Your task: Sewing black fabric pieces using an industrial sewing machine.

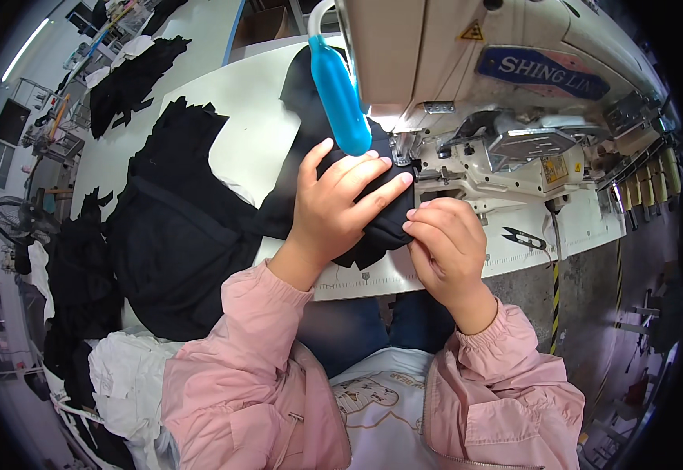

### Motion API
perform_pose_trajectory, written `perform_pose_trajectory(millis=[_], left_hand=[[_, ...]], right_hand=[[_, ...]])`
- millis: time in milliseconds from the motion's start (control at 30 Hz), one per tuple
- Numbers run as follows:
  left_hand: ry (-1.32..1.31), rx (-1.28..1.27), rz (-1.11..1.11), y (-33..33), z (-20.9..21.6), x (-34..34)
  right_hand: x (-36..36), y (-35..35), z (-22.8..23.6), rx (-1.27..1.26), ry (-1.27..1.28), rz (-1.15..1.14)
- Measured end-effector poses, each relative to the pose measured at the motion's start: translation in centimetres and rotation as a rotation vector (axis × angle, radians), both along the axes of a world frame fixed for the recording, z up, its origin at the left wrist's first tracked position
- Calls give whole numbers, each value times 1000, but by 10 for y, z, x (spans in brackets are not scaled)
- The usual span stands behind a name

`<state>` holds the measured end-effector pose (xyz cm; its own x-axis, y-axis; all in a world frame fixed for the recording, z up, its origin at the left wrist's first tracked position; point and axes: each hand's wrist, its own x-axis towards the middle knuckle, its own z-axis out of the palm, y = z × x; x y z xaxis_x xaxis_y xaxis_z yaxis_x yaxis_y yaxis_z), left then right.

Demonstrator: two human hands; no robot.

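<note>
A piece of black fabric (pixel 391 219) lies folded on the white table of a sewing machine (pixel 412 70), its right edge by the presser foot (pixel 405 149). My left hand (pixel 329 204) rests on the cloth with its fingers spread, the fingertips just left of the foot. At the fabric's near right edge, my right hand (pixel 452 244) is closed in a pinch on the cloth, thumb and forefinger together. A bright blue tube-shaped lamp cover (pixel 337 94) hangs over the left fingertips. The needle itself cannot be made out.
More black fabric (pixel 184 235) is heaped to the left, joined to or touching the worked piece. White cloth (pixel 130 384) is bundled at the lower left. Thread snips (pixel 525 237) lie on the table (pixel 584 227) at right. A ruler scale runs along the front edge.
</note>
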<state>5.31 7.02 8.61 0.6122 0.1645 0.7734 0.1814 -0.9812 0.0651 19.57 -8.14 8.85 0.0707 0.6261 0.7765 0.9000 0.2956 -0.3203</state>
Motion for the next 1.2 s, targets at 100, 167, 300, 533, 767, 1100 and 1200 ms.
perform_pose_trajectory(millis=[100, 167, 300, 533, 767, 1100, 1200], left_hand=[[27, 61, -26, 4, 3, -2], [34, 170, -66, 8, 4, -3], [77, 85, -120, 14, 4, -7], [96, 103, -86, 16, 14, -6], [97, -52, 63, -13, 14, -25], [-118, -245, 312, -84, 43, -93], [-92, -480, 177, -82, 50, -92]], right_hand=[[0, 2, -1, 11, 5, -9], [1, 4, -3, 23, 1, -17], [2, 8, -5, 61, -9, -30], [5, 17, -8, 107, -13, -46], [9, 21, -4, 114, -43, -82], [4, 34, 24, -25, -106, 151], [-4, 33, 33, -142, 10, 328]])
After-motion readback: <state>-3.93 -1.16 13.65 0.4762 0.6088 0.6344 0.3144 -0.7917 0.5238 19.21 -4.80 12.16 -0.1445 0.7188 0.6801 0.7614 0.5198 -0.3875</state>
